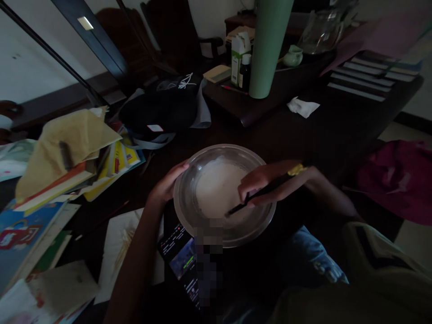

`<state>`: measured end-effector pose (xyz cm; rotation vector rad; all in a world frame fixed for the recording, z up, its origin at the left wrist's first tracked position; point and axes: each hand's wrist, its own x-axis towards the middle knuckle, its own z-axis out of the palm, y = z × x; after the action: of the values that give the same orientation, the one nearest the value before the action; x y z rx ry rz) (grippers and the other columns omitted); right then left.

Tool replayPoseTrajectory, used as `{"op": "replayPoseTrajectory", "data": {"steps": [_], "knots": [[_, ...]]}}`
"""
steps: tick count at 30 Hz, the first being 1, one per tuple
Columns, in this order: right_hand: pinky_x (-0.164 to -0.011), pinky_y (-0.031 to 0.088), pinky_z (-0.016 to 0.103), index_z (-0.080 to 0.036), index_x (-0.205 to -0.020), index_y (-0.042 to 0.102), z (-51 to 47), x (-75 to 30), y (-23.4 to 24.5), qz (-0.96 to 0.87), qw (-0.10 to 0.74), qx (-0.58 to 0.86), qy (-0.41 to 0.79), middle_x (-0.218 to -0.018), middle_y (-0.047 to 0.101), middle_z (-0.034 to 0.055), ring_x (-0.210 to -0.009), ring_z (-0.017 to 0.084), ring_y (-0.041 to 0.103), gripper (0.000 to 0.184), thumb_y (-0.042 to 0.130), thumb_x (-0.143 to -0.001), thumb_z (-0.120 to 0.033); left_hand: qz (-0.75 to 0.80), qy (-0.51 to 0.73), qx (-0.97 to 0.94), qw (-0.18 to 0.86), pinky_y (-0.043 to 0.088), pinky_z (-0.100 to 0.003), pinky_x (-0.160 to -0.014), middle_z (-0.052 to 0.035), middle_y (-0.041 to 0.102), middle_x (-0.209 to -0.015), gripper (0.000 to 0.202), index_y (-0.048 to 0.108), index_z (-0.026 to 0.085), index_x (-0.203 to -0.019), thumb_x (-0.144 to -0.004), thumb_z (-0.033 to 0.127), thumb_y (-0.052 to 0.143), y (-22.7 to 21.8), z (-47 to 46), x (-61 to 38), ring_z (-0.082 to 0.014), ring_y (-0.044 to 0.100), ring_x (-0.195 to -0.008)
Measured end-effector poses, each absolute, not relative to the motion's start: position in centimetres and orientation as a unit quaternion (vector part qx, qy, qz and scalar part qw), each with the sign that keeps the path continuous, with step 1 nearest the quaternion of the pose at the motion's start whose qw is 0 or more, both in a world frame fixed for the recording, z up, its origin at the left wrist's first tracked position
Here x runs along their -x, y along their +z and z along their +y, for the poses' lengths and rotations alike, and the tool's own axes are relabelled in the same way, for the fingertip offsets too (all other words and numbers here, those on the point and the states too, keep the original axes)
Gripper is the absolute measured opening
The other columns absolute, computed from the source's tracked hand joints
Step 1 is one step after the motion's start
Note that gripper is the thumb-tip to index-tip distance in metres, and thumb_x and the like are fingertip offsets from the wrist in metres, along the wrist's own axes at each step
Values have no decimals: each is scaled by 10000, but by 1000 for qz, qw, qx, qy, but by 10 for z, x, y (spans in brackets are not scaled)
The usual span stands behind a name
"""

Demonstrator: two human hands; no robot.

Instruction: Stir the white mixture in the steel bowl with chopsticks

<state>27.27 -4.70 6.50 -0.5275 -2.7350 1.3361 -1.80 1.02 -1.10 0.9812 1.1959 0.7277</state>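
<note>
A metal bowl (189, 198) holding a white batter or dough (218, 186) rests at the near edge of a dark table. My left hand (167, 184) grips the bowl's left rim, fingers curled over it. Over the bowl's right side, my right hand (270, 182) is closed on dark chopsticks (256, 195) with yellow tops. Their tips reach down into the white mass near the front of the bowl.
A lit phone (180, 256) lies just below the bowl. Piled books and papers (67, 157) fill the left. A black bag (162, 108), a tall green cylinder (268, 49), a small box and bottle (241, 58), and a crumpled tissue (302, 107) stand behind. Red cloth (398, 175) is at right.
</note>
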Motion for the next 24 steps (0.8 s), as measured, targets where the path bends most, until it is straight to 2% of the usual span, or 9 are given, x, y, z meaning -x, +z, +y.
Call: {"op": "replayPoseTrajectory", "data": {"steps": [5, 9, 14, 17, 20, 24], "knots": [[-938, 439, 314, -212, -1133, 563, -49, -250, 46, -898, 94, 251, 349, -1123, 615, 65, -1081, 171, 552, 262, 364, -1019, -339, 529, 327, -430, 654, 539, -250, -748, -17, 758, -919, 304, 744, 247, -998, -733, 395, 730, -13, 9, 20, -217, 689, -916], [-871, 425, 344, -182, -1039, 565, -43, -266, 46, -887, 125, 329, 297, -993, 608, 69, -950, 177, 552, 259, 367, -1013, -346, 516, 325, -436, 662, 550, -255, -731, -24, 761, -927, 321, 756, 235, -1002, -722, 393, 739, -13, 10, 20, -226, 694, -906], [-722, 395, 267, -163, -933, 570, -38, -300, 64, -872, 111, 380, 289, -852, 605, 12, -768, 111, 547, 228, 436, -989, -340, 486, 327, -447, 677, 550, -241, -739, -16, 763, -914, 279, 770, 235, -984, -748, 376, 724, -11, 10, 18, -198, 693, -865], [-721, 414, 243, -157, -901, 589, -39, -306, 72, -870, 63, 338, 353, -796, 610, 2, -731, 96, 555, 244, 457, -981, -346, 480, 327, -441, 685, 544, -224, -715, -12, 754, -845, 268, 770, 222, -965, -742, 369, 741, -11, 10, 19, -167, 681, -781], [-769, 454, 235, -145, -936, 610, -42, -291, 72, -874, 11, 231, 428, -868, 643, 33, -801, 106, 595, 244, 443, -989, -314, 483, 321, -433, 690, 537, -217, -666, 2, 736, -769, 255, 767, 226, -948, -738, 368, 750, -13, 11, 20, -153, 665, -712], [-863, 464, 265, -167, -1076, 607, -50, -260, 58, -894, 40, 168, 414, -1034, 651, 63, -977, 145, 601, 233, 425, -1002, -291, 495, 312, -439, 682, 548, -240, -691, -7, 750, -833, 314, 755, 233, -1032, -751, 369, 720, -14, 12, 20, -190, 688, -797]]}}
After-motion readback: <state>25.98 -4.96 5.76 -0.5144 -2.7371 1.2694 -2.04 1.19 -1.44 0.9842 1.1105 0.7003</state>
